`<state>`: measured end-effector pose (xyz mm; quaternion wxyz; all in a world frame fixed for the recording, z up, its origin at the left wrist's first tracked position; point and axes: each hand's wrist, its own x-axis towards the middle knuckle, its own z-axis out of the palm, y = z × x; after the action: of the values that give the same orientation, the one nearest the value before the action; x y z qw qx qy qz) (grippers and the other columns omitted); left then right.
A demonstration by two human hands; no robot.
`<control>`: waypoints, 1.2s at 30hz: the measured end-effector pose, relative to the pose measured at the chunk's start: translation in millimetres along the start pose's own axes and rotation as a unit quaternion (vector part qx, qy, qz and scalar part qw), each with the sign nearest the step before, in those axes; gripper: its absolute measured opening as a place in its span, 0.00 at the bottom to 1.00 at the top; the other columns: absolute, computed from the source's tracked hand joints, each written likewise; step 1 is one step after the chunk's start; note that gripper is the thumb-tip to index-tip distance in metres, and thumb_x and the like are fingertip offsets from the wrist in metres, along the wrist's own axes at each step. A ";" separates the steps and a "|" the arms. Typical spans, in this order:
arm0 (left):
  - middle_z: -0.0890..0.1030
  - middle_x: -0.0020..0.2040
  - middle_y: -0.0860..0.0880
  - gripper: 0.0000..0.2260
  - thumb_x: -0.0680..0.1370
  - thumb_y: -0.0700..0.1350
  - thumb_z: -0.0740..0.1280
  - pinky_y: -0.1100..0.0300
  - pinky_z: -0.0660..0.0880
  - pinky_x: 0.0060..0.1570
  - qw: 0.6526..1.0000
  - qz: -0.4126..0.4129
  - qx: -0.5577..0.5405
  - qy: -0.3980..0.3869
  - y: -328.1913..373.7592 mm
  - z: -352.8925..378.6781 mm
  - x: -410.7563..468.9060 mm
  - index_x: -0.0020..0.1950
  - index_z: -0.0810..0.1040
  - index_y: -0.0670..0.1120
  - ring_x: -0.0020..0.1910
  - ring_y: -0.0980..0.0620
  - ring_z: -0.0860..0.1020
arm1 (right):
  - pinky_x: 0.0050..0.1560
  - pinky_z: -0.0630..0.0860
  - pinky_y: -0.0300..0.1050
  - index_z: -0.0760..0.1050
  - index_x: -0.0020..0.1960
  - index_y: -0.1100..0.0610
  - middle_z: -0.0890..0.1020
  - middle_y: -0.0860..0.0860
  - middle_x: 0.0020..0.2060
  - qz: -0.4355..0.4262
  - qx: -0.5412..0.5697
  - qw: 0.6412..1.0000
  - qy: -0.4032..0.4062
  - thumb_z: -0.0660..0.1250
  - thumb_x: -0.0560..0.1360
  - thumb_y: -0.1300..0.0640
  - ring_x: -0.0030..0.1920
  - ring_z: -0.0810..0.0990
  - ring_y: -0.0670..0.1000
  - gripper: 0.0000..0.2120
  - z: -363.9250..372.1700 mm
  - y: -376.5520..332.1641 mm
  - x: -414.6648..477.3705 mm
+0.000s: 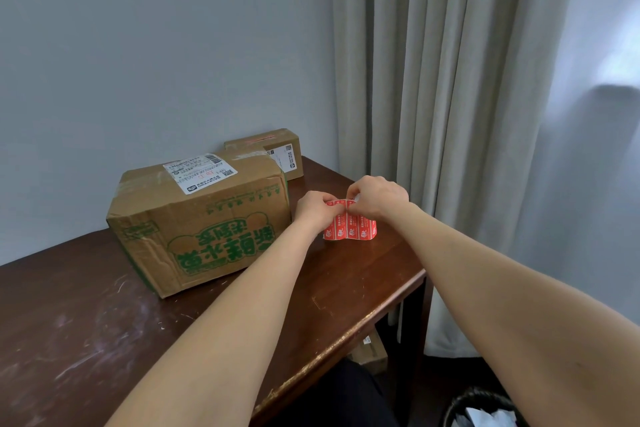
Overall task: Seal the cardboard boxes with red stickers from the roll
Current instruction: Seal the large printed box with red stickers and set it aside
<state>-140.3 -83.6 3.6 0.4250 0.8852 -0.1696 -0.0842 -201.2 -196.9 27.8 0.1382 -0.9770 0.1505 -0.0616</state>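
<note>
While my left hand (pixel 311 210) and right hand (pixel 379 198) are pinching the top edge of the red sticker strip (pixel 349 229) at frame centre, the big cardboard box (pixel 207 218) is lying just left, nearer my left hand.

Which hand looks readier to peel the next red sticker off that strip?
Probably the right hand: its fingers pinch the top edge of the sticker strip, as if lifting a corner. The left hand grips the strip's other side and seems to steady it.
</note>
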 end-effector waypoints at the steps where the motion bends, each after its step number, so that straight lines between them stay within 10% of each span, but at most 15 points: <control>1: 0.81 0.57 0.45 0.16 0.78 0.49 0.67 0.57 0.77 0.54 1.000 -0.002 0.000 0.000 -0.5 0.1 0.5 0.63 0.78 0.45 0.55 0.48 0.80 | 0.46 0.78 0.46 0.79 0.58 0.47 0.82 0.50 0.52 0.002 0.001 1.000 0.002 0.64 0.77 0.46 0.51 0.82 0.51 0.12 0.6 0.3 0.1; 36: 0.80 0.57 0.44 0.24 0.73 0.46 0.74 0.53 0.78 0.55 0.976 -0.111 -0.185 0.006 -7.4 14.5 8.5 0.67 0.73 0.44 0.54 0.47 0.80 | 0.37 0.74 0.41 0.80 0.58 0.51 0.83 0.52 0.51 0.026 0.049 0.998 0.008 0.67 0.76 0.44 0.48 0.83 0.51 0.15 1.5 5.9 2.5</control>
<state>-135.0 -92.9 -11.2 0.5705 0.8050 -0.0488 -0.1555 -200.2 -202.7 24.9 0.1859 -0.9644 0.1734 -0.0734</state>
